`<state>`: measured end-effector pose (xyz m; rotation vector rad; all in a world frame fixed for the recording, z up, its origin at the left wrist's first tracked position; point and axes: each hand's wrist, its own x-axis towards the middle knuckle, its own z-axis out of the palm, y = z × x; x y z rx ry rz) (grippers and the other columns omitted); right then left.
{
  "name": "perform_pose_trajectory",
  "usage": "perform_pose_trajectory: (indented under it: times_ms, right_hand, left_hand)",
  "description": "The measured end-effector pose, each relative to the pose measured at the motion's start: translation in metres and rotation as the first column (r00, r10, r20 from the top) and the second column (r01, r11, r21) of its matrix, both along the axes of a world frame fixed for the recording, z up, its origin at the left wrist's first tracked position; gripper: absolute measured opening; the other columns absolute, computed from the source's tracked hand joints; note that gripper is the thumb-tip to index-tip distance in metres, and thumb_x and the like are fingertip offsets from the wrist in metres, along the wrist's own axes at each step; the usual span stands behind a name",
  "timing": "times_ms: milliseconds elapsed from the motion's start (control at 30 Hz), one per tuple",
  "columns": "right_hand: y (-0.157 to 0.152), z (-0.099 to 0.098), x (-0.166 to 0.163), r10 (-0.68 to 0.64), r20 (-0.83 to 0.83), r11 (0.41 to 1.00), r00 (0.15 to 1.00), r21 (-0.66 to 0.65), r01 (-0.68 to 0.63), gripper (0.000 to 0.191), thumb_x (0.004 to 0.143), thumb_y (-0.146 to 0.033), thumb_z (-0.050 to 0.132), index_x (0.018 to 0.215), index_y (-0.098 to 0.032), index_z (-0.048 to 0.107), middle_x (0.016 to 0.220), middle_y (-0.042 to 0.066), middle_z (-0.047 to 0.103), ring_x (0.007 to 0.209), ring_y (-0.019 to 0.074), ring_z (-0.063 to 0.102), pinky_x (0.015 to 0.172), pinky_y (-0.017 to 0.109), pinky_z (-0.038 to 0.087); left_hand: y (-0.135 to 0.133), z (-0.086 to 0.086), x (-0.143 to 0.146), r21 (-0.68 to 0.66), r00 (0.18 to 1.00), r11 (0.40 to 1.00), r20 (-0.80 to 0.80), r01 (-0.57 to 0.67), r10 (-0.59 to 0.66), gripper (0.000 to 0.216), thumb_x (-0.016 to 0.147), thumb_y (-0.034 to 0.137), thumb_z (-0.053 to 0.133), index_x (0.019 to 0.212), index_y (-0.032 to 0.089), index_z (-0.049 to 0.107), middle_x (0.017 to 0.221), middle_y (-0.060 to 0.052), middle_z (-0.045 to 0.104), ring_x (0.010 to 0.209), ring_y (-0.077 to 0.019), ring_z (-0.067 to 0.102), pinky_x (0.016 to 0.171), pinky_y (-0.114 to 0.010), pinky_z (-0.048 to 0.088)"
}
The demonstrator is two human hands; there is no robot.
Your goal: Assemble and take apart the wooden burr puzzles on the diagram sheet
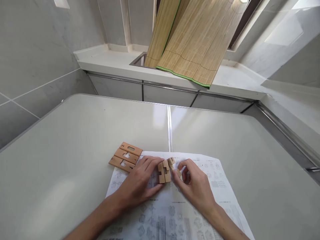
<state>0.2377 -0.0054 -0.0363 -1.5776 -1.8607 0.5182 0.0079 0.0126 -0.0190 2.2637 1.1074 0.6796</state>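
— Wood on paper, that's what sits in front of the person: a small cluster of notched blocks standing on a printed instruction sheet on the pale table.

— How are the hands placed?

— The left hand lies flat on the sheet, its fingertips pressed against the cluster's left side to steady it. The right hand has its thumb and forefinger pinched on a small block just right of the cluster, with another piece tilted at the cluster's top right corner. Whether that tilted piece is already seated or merely leaning, I can't tell.

— How far along does it look?

— Early to middle, I'd judge. Two or three pieces appear joined in the cluster. Three flat slotted pieces lie side by side, untouched, at the sheet's upper left corner, near the left hand but apart from it. So a good share of the pieces seems yet to go in.

— Anything readable?

— The sheet is covered in small line diagrams of puzzle shapes with short captions, too small to read. The flat pieces carry dark marks, perhaps numbers, but I can't make them out. No brand shows.

— And behind?

— A rolled bamboo mat leaning over a white counter.
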Motion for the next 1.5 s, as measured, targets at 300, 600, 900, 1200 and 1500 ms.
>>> perform_pose_trajectory:
  times_ms: [300, 600, 900, 1200, 1500]
  right_hand:
    - [-0.003, -0.004, 0.0, 0.225, -0.062, 0.974, 0.972, 0.022, -0.224, 0.01, 0.107, -0.03, 0.055, 0.1, -0.024, 0.059, 0.093, 0.002, 0.066, 0.056, 0.0119, 0.053, 0.053, 0.028, 0.042]
    - [0.0, 0.0, -0.001, 0.378, -0.098, 0.926, 0.921, 0.058, -0.374, 0.013, 0.107, -0.022, 0.05, 0.103, -0.024, 0.062, 0.099, 0.004, 0.07, 0.071, 0.0154, 0.064, 0.059, 0.028, 0.046]
    - [0.0, -0.002, -0.002, 0.351, -0.133, 0.936, 0.927, 0.035, -0.349, 0.019, 0.108, -0.027, 0.047, 0.096, -0.024, 0.062, 0.089, 0.002, 0.068, 0.066, 0.0152, 0.059, 0.06, 0.029, 0.044]
    - [0.001, 0.003, -0.001, 0.251, -0.176, 0.965, 0.952, -0.028, -0.259, 0.024, 0.107, -0.035, 0.048, 0.094, -0.023, 0.064, 0.077, 0.0, 0.067, 0.062, 0.0156, 0.055, 0.059, 0.029, 0.044]
    - [-0.004, 0.006, 0.001, 0.288, -0.164, 0.956, 0.943, -0.005, -0.293, 0.021, 0.107, -0.03, 0.048, 0.093, -0.024, 0.063, 0.076, -0.001, 0.066, 0.061, 0.0158, 0.053, 0.061, 0.029, 0.044]
  left_hand:
    - [-0.002, -0.008, 0.002, -0.027, 1.0, 1.0, 0.008, -0.011, 0.011, 0.071, 0.087, 0.024, 0.083, 0.144, 0.029, 0.04, 0.134, -0.008, 0.063, 0.127, -0.0295, 0.057, 0.107, -0.045, 0.052]
    - [-0.004, -0.013, 0.005, -0.069, 0.999, 0.997, 0.028, -0.022, 0.024, 0.07, 0.088, 0.03, 0.082, 0.145, 0.029, 0.042, 0.128, -0.008, 0.064, 0.123, -0.0283, 0.058, 0.101, -0.043, 0.055]
    - [-0.003, -0.016, 0.005, -0.009, 0.997, 0.997, 0.033, -0.073, 0.073, 0.068, 0.084, 0.034, 0.084, 0.142, 0.027, 0.049, 0.122, -0.009, 0.066, 0.114, -0.029, 0.063, 0.096, -0.044, 0.058]
    - [-0.036, 0.003, -0.021, 0.068, 0.968, 0.966, -0.026, -0.249, 0.251, 0.076, 0.083, 0.042, 0.084, 0.148, 0.03, 0.048, 0.125, -0.009, 0.066, 0.114, -0.0308, 0.066, 0.091, -0.043, 0.06]
    - [-0.084, 0.024, -0.071, 0.061, 0.7, 0.711, -0.136, -0.7, 0.701, 0.081, 0.077, 0.07, 0.078, 0.141, 0.028, 0.05, 0.128, -0.007, 0.072, 0.116, -0.0329, 0.07, 0.094, -0.045, 0.06]
